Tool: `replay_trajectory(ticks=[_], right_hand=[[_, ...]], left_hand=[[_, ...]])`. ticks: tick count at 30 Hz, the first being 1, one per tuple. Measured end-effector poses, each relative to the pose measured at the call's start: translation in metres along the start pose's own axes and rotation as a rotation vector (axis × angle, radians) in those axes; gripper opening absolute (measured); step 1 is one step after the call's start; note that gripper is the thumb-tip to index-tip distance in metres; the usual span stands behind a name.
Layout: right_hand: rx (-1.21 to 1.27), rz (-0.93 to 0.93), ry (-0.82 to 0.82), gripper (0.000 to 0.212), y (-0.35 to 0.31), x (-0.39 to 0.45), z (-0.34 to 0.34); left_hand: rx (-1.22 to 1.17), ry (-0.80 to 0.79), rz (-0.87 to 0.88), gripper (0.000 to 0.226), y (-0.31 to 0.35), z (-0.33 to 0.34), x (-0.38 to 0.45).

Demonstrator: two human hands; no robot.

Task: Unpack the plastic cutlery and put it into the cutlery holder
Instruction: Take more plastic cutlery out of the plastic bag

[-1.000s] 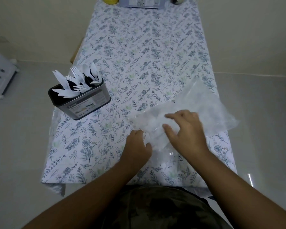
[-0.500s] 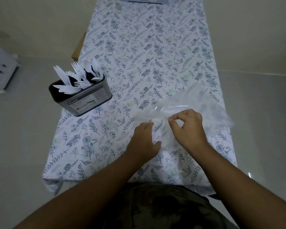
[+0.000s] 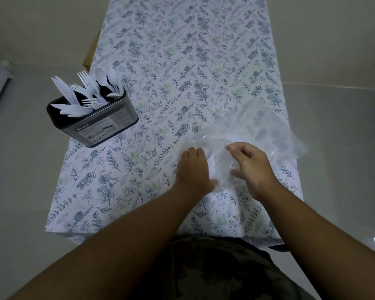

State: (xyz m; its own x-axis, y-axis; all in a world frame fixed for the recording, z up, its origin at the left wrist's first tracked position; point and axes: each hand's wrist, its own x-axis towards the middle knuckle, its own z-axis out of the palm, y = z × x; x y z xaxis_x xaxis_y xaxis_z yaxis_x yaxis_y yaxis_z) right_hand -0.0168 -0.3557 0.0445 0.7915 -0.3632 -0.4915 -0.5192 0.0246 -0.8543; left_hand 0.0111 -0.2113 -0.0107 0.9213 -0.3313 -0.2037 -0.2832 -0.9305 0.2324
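My fingers are crinkling a thin, clear, glossy plastic bag (image 3: 258, 128) at the table's right edge. Matt white plastic cutlery (image 3: 89, 94) is standing in a smooth, shiny metal holder (image 3: 100, 128) with a paper label. The tablecloth (image 3: 182, 61) is looking smooth, floral-printed.

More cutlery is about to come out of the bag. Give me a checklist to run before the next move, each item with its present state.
1. Left hand grips the plastic bag: ok.
2. Right hand pinches the bag film: ok.
3. Cutlery piece held in the fingers: cannot tell.
4. Cutlery holder upright on the table: ok.
5. Room left in the holder: cannot tell.
6. Path from bag to holder free of things: ok.
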Motion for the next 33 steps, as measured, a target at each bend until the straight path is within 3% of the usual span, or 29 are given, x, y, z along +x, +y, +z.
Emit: replay_trajectory(ticks=[6,9,16,24,29,33], right_hand=[[0.089,0.067,0.045,0.014,0.001,0.006,-0.002],[0.089,0.068,0.048,0.014,0.001,0.006,-0.002],[0.013,0.031,0.037,0.014,-0.004,0.001,0.002],[-0.044,-0.023,0.038,0.015,-0.005,-0.002,0.006],[-0.128,-0.108,0.009,0.019,-0.009,-0.004,0.01],[-0.1,-0.076,-0.006,0.023,-0.012,-0.003,0.011]], left_hand=[[0.005,-0.065,0.023,0.07,0.01,-0.006,0.01],[0.031,-0.13,-0.009,0.07,0.017,-0.008,0.017],[0.026,-0.179,-0.029,0.044,0.018,-0.007,0.021],[-0.125,-0.172,-0.084,0.039,0.013,-0.008,0.015],[-0.338,-0.187,-0.155,0.044,0.001,-0.009,0.006],[-0.42,-0.223,-0.171,0.043,-0.01,-0.015,-0.001]])
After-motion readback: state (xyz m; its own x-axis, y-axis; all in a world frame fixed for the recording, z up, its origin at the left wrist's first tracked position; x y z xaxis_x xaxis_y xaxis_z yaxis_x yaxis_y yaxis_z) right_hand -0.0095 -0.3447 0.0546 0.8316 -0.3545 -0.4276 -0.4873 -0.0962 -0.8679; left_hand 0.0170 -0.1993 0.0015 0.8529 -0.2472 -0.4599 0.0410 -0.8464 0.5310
